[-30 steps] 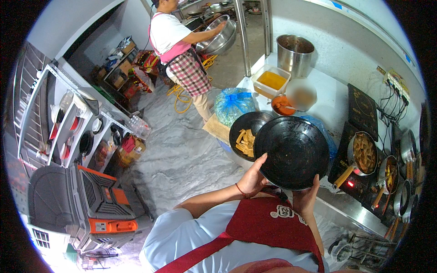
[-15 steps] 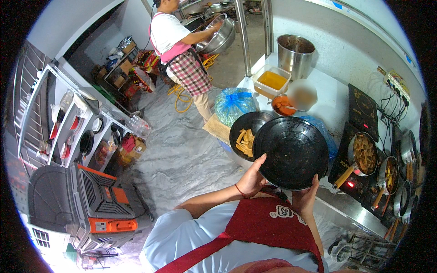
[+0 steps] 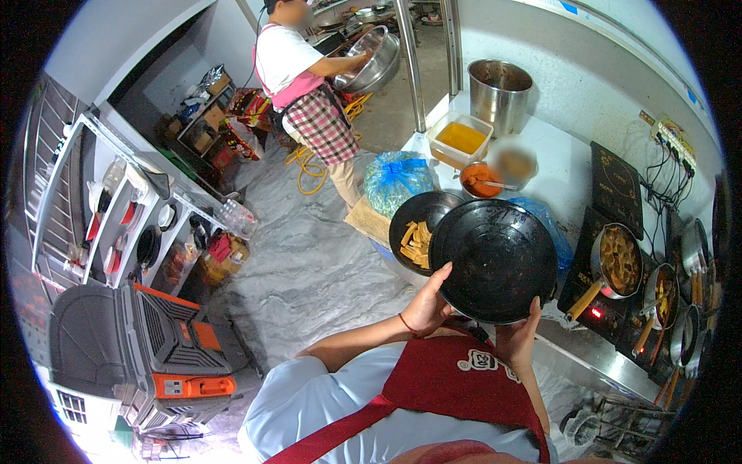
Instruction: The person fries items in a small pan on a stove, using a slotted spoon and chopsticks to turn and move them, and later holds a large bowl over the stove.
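Observation:
Both my hands hold a wide black bowl [image 3: 495, 259] up in front of my red apron, its dark inside facing me with nothing in it. My left hand [image 3: 427, 303] grips the lower left rim, thumb over the edge. At the lower right rim is my right hand [image 3: 519, 331], also with the thumb on top; its other fingers are hidden underneath. Just behind to the left sits another black bowl [image 3: 408, 207], partly covered by the held one, with pale tan strips of food [image 3: 417, 244] inside.
On the white counter [image 3: 563, 147] stand a tall steel pot [image 3: 501, 94], a tub of orange-yellow liquid [image 3: 461, 139] and a bowl of red paste [image 3: 480, 179]. Right are pans [image 3: 617, 261] on induction cookers. A co-worker [image 3: 297, 85] holds a steel basin [image 3: 376, 63]. Shelves [image 3: 127, 205] stand left.
My hands and the black bowl stay where they were. The co-worker's arm and steel basin have shifted very slightly.

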Demonstrator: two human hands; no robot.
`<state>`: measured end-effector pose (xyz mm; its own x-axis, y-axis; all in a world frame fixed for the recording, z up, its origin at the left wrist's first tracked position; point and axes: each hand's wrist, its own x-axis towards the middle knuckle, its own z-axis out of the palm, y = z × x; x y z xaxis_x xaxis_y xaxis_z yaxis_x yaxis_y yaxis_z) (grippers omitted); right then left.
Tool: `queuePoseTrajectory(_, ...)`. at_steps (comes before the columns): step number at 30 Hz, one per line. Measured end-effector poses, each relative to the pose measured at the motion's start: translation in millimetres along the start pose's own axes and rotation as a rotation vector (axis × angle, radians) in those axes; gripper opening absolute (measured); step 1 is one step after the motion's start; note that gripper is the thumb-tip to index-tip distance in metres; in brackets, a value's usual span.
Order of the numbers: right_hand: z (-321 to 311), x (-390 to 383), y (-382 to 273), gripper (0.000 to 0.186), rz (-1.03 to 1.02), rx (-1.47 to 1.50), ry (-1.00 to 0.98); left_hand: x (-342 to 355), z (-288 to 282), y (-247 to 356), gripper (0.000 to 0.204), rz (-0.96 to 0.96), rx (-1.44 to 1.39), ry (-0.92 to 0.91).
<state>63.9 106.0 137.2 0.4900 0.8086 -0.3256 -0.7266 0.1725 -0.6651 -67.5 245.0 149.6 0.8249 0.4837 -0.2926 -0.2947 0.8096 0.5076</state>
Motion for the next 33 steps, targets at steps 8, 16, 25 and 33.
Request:
queuePoseTrajectory(8, 1.5, 1.9, 0.1, 0.072, 0.009, -0.001, 0.003, -2.4, 5.0, 2.8, 0.049, 0.001, -0.008, -0.013)
queuePoseTrajectory(16, 1.6, 3.2, -1.4, 0.073, -0.012, -0.009, -0.021, -1.9, 7.4, 3.4, 0.048, 0.001, -0.034, -0.028)
queuePoseTrajectory(25, -4.1, 7.4, -0.4, 0.071, -0.005, -0.015, -0.001, 2.9, 4.3, 2.2, 0.047, 0.005, -0.022, -0.031)
queuePoseTrajectory(33, 1.0, 5.8, -0.9, 0.072, -0.02, -0.046, 0.02, 2.1, 6.8, 4.7, 0.049, -0.007, -0.037, -0.024)
